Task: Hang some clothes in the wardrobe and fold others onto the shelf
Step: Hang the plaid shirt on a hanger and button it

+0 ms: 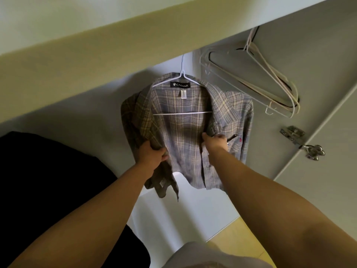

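Inside the wardrobe (87, 105), a plaid shirt (185, 136) hangs on a white hanger (183, 113). Left hand (149, 155) and right hand (214, 142) clutch its front edges; uneven tugging may unseat it

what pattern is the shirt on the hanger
Plaid, grey-blue with tan and cream lines; the shirt shows best in the head view.

Both arms are bare along their whole visible length: the left arm (87, 219) at 7 o'clock and the right arm (270, 200) at 5 o'clock, smooth forearms narrowing to the wrists. The left grip (152, 154) and right grip (214, 142) are bare too. At 6 o'clock, close under the camera, a rounded fold of plain grey cloth (202, 254) shows; which garment it is cannot be told.
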Action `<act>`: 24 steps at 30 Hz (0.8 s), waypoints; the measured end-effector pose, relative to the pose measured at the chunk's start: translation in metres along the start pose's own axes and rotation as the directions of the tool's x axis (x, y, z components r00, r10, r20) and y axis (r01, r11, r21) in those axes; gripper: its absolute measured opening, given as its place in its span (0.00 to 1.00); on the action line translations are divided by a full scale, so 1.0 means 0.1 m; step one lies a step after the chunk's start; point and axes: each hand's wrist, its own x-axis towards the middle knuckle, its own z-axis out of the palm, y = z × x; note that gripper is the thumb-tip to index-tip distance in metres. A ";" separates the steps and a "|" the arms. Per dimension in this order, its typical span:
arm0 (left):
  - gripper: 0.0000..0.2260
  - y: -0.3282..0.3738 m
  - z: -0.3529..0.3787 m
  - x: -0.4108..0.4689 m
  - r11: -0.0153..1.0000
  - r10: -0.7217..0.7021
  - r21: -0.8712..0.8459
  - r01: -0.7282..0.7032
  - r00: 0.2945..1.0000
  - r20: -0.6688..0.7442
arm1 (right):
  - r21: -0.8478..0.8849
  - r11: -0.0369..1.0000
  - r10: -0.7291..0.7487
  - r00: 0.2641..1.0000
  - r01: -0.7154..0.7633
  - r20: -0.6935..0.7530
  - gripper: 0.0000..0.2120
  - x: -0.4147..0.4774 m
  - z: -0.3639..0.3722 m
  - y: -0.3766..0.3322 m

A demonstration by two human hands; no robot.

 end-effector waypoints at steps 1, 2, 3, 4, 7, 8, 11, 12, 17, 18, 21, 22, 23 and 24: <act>0.12 -0.02 0.00 0.00 1.000 0.005 0.025 -0.005 1.000 0.008 | 0.009 1.000 -0.020 1.000 0.020 -0.015 0.25 0.02 0.00 0.00; 0.13 -0.04 -0.01 0.00 0.996 0.021 0.084 -0.020 1.000 -0.002 | 0.008 0.999 -0.049 0.998 0.049 -0.029 0.21 0.02 0.00 0.01; 0.15 -0.07 -0.02 0.01 0.983 0.052 0.178 -0.049 0.998 -0.016 | 0.000 0.997 -0.078 0.996 0.078 -0.043 0.18 0.02 -0.01 0.03; 0.16 -0.08 -0.02 0.00 0.960 0.065 0.273 -0.054 0.997 -0.029 | -0.002 0.994 -0.106 0.993 0.106 -0.053 0.17 0.00 -0.02 0.06; 0.15 -0.19 -0.05 -0.01 0.976 0.002 0.219 0.006 0.999 -0.035 | -0.018 0.983 -0.183 0.982 0.183 -0.042 0.15 -0.11 -0.10 0.22; 0.12 -0.22 -0.06 -0.02 0.996 -0.048 0.080 0.048 0.999 -0.010 | -0.045 0.976 -0.212 0.977 0.211 -0.018 0.14 -0.16 -0.14 0.28; 0.06 -0.34 -0.10 -0.08 0.971 -0.133 -0.197 0.133 0.991 0.015 | -0.160 0.942 -0.286 0.955 0.294 0.074 0.11 -0.25 -0.24 0.49; 0.06 -0.38 -0.12 -0.10 0.967 -0.128 -0.221 0.125 0.992 0.004 | -0.182 0.930 -0.307 0.947 0.319 0.090 0.09 -0.27 -0.27 0.55; 0.04 -0.44 -0.18 -0.18 0.956 -0.080 -0.286 0.064 0.996 -0.046 | -0.160 0.940 -0.286 0.951 0.302 0.118 0.06 -0.37 -0.38 0.72; 0.04 -0.43 -0.19 -0.19 0.954 -0.072 -0.294 0.057 0.996 -0.042 | -0.137 0.950 -0.266 0.956 0.281 0.121 0.05 -0.38 -0.39 0.75; 0.03 -0.40 -0.17 -0.26 0.987 0.059 -0.148 -0.066 0.997 -0.053 | -0.045 0.976 -0.207 0.970 0.214 0.125 0.08 -0.39 -0.38 0.79; 0.04 -0.40 -0.16 -0.28 0.990 0.127 -0.058 -0.131 0.990 -0.064 | -0.005 0.980 -0.194 0.973 0.197 0.127 0.08 -0.41 -0.38 0.78; 0.06 -0.39 -0.15 -0.31 0.982 0.187 0.031 -0.185 0.980 -0.071 | 0.043 0.984 -0.177 0.976 0.173 0.125 0.07 -0.43 -0.38 0.77; 0.07 -0.37 -0.13 -0.33 0.966 0.243 0.109 -0.234 0.967 -0.077 | 0.106 0.984 -0.156 0.980 0.144 0.119 0.06 -0.47 -0.37 0.75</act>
